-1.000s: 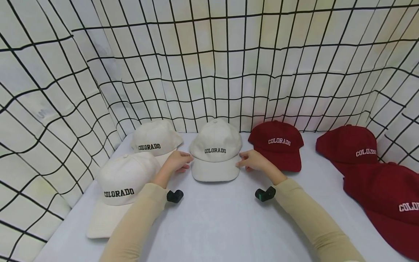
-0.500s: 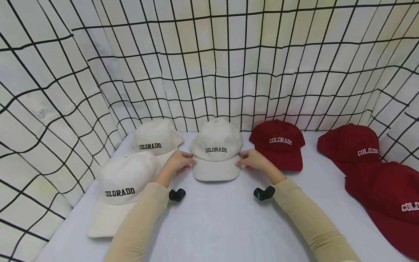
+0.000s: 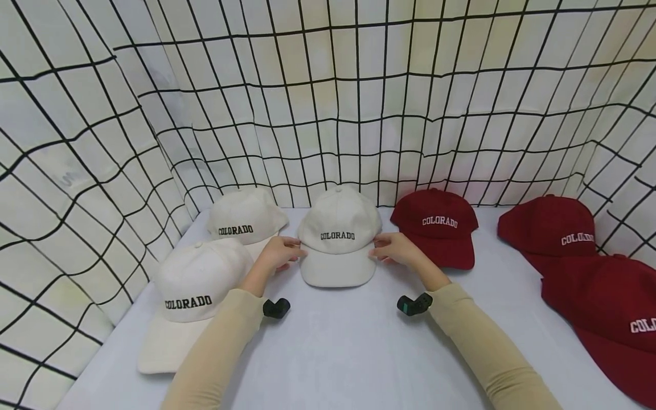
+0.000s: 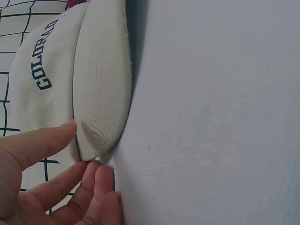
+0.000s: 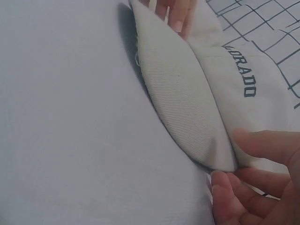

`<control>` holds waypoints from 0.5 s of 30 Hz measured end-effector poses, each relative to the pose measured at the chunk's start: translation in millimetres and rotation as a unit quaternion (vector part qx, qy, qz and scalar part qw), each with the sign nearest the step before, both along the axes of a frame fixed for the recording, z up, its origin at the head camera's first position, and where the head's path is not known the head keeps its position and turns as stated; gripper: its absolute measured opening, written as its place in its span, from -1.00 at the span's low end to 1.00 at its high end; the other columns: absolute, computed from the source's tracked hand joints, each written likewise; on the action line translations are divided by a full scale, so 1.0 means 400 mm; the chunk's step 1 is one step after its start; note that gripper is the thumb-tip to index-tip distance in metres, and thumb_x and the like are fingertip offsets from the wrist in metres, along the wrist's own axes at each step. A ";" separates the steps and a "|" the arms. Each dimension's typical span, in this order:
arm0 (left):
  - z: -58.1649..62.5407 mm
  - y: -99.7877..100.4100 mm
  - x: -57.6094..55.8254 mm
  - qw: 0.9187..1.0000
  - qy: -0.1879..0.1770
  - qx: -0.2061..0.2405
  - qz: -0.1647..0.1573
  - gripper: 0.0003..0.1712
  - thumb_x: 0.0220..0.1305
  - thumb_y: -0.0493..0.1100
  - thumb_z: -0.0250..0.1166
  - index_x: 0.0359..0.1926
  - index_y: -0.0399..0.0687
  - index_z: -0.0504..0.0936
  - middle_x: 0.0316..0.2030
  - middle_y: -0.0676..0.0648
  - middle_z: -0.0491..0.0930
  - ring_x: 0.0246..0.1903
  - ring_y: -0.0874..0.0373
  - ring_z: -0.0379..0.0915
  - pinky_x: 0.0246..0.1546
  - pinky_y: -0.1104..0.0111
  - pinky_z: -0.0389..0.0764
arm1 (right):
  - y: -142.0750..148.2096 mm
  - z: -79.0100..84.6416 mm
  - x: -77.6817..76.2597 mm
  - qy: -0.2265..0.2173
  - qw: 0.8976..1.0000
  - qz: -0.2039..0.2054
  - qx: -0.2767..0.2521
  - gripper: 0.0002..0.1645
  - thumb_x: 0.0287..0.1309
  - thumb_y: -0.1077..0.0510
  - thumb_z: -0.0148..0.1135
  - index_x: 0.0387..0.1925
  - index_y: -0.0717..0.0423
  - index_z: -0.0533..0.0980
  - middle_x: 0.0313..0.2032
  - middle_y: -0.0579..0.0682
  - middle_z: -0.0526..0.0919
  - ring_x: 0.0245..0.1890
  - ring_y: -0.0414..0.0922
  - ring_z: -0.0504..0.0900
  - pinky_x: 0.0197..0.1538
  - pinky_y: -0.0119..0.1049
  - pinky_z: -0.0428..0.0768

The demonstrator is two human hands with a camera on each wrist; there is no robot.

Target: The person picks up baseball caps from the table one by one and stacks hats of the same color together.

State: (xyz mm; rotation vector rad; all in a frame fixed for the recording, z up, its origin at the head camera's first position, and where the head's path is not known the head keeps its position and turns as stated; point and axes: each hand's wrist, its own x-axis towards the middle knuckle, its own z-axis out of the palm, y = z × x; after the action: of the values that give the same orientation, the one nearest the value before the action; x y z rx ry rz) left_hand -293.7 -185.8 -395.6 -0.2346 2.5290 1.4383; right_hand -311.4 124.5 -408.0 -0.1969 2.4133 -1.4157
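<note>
A cream baseball cap [image 3: 338, 233] with dark COLORADO lettering sits at the back middle of the table, its brim facing me. My left hand [image 3: 281, 253] pinches the left corner where brim and crown meet. In the left wrist view, the thumb [image 4: 61, 136] lies on top and the other fingertips sit beneath the edge. At the opposite corner, my right hand [image 3: 397, 250] pinches the cap the same way. The right wrist view has that thumb [image 5: 262, 140] against the crown and fingers at the brim's underside. The brim casts a shadow on the white tabletop [image 5: 70, 117].
Two more cream caps, a rear one [image 3: 243, 213] and a nearer one [image 3: 205, 279], stand on the left. On the right are dark red caps: one beside the middle [image 3: 435, 225], one further right [image 3: 548, 225] and one nearer [image 3: 605, 302]. Black netting [image 3: 333, 119] hangs behind.
The left fingers have come slightly inward onto the cap's corner. The brim's front edge sits very slightly nearer to me. The other caps have stayed in place.
</note>
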 end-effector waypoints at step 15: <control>0.020 -0.004 0.017 0.999 0.046 0.000 0.007 -0.37 0.32 -0.22 0.40 0.36 -0.30 0.47 0.13 -0.23 0.56 -0.14 0.06 0.56 -0.37 0.41 0.53 | -0.013 0.012 0.019 -0.024 0.986 -0.063 -0.154 -0.35 0.36 0.37 0.25 0.42 0.38 0.32 0.22 0.35 0.53 0.02 0.03 0.66 0.01 -0.15 0.68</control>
State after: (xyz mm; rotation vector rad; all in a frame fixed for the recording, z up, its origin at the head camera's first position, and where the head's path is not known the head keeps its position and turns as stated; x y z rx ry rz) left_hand -286.9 -187.6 -387.5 -0.1897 2.6049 1.4885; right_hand -303.9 119.5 -403.2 -0.0814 2.1916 -1.8259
